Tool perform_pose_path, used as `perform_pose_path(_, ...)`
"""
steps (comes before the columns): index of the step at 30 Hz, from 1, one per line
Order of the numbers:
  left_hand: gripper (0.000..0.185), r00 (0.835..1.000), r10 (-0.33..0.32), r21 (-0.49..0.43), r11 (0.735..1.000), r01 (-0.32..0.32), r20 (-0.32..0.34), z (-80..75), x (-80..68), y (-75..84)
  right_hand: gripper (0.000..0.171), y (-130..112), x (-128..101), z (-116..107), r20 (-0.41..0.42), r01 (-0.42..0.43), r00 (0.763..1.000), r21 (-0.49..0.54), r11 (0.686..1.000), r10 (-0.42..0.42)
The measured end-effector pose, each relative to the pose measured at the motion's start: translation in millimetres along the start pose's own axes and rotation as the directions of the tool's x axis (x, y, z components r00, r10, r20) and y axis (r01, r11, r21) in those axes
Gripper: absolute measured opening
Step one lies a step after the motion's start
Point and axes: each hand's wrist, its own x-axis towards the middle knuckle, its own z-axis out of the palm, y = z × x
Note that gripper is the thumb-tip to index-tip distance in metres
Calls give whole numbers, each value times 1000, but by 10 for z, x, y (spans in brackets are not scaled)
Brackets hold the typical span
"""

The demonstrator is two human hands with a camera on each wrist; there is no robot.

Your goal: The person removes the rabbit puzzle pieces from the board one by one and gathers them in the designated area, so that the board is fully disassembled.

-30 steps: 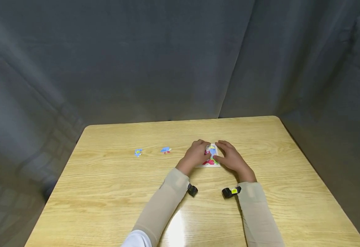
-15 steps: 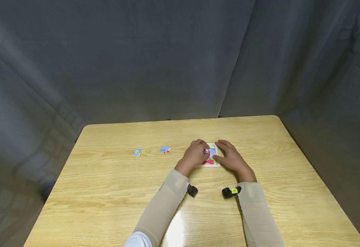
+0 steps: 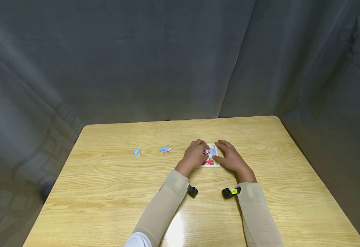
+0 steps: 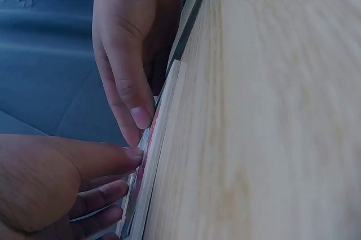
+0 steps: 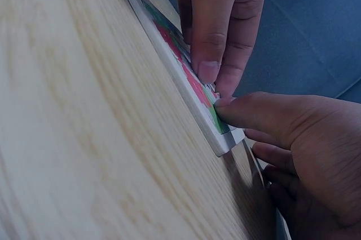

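Observation:
A small jigsaw puzzle (image 3: 211, 161) with a pale frame and a red, green and blue picture lies flat on the table. At its left side my left hand (image 3: 194, 153) holds it, thumb on the picture and fingers bent over the far part. My right hand (image 3: 233, 161) grips the right side, its thumb (image 5: 248, 110) on the picture near the corner and the other fingers beyond the edge. Both thumbs sit close together in the wrist views. The left hand covers the puzzle's left part, so whether it pinches a single piece is hidden.
Two loose jigsaw pieces lie to the left on the wooden table (image 3: 112, 185): a blue and yellow piece (image 3: 137, 152) and a blue and red piece (image 3: 165, 150). Dark grey curtains (image 3: 155, 68) hang around the table's back and sides.
My left thumb and fingers have shifted slightly left over the puzzle, uncovering a little more of the red picture. My right hand stays in place, and the loose pieces have not moved.

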Motion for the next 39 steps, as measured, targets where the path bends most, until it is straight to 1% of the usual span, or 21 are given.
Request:
perform_pose_path(14,32,1000,-6,-27,1000,6,-9,11,10,-11,64,7,0,3,-2,3,1000,-3,1000,-3)
perform_pose_path(20,44,1000,-22,-27,999,22,-11,41,45,-36,63,-4,0,4,-2,-3,1000,5,1000,3)
perform_pose_path(24,50,1000,-20,-10,1000,20,-16,34,64,-37,63,0,0,13,-9,-1,1000,10,1000,1)
perform_pose_path(29,47,1000,-20,9,1000,21,-18,15,67,-42,57,11,3,39,-12,14,1000,-15,1000,-14)
perform_pose_path(34,47,1000,-21,0,1000,21,-23,7,72,-37,50,5,1,44,-33,21,999,-34,999,-22)
perform_pose_path(39,47,1000,-19,9,1000,19,-24,8,80,-14,48,-14,-2,37,-43,-7,999,-21,1000,6)
